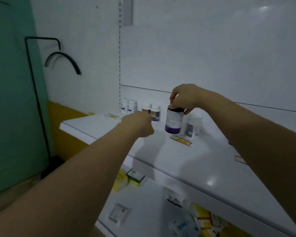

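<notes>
The purple bottle stands upright, its long axis vertical and its dark cap on top, over the white shelf; whether its base touches the shelf cannot be told. The label hides what is inside. The right hand grasps it from above, fingers curled round the cap. Just right of the bottle stands a white bottle, closed. In front of it a price tag lies on the shelf. To its left the left hand is clenched, with nothing visible in it. Behind that hand stand two gold-labelled bottles, and further left of the purple bottle several white bottles. Below it, on a lower shelf, lie small boxes.
</notes>
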The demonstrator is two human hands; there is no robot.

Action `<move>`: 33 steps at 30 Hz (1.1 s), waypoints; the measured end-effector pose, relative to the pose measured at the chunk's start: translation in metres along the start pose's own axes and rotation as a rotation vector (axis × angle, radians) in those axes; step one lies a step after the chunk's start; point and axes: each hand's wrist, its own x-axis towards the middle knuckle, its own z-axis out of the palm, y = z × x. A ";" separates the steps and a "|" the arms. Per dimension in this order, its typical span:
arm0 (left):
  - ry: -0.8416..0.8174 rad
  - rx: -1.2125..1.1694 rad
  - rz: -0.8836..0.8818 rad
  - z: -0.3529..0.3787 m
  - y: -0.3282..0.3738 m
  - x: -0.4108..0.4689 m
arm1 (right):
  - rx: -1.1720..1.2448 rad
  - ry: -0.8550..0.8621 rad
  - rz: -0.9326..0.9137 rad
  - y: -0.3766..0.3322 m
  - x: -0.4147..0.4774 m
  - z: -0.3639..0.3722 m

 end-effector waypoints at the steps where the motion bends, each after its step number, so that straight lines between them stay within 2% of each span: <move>1: 0.000 0.013 -0.033 -0.001 -0.019 -0.003 | 0.007 -0.009 -0.036 -0.019 0.008 0.008; 7: 0.050 0.055 -0.238 -0.017 -0.141 -0.018 | 0.061 -0.062 -0.227 -0.126 0.054 0.065; 18: 0.021 0.036 -0.620 0.000 -0.359 -0.026 | 0.113 -0.233 -0.513 -0.307 0.147 0.192; 27: 0.023 0.015 -0.786 0.019 -0.499 0.038 | 0.045 -0.299 -0.690 -0.419 0.280 0.280; 33: -0.002 0.011 -0.805 0.034 -0.595 0.097 | 0.031 -0.323 -0.677 -0.483 0.375 0.334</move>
